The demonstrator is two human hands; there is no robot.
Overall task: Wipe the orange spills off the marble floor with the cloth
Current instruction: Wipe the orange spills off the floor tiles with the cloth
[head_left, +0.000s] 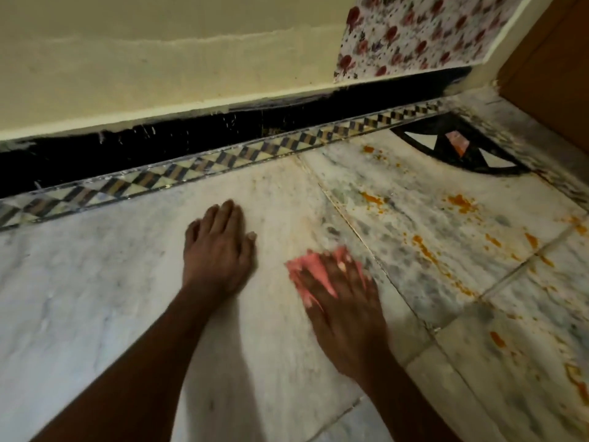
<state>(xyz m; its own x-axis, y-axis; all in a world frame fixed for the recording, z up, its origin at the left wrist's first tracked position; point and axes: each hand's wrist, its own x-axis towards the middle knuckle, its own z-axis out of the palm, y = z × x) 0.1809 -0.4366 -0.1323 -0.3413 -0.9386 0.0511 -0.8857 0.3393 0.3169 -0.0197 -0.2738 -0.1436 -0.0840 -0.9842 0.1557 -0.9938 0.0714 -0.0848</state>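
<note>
Right hand (342,301) pressed the pink cloth (310,264) flat on the marble floor (95,282), left hand (220,247) braced beside it, orange spills (459,202) speckling the slabs to the right.

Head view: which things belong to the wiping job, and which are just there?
Job: pink cloth, under the right hand; orange spills; marble floor; left hand, flat on the floor.
Just there: checkered border strip; black skirting; floral covering; wooden panel.

Cloth (310,266) under R hand (342,301); spills (427,250) right; L hand (220,250) left.
</note>
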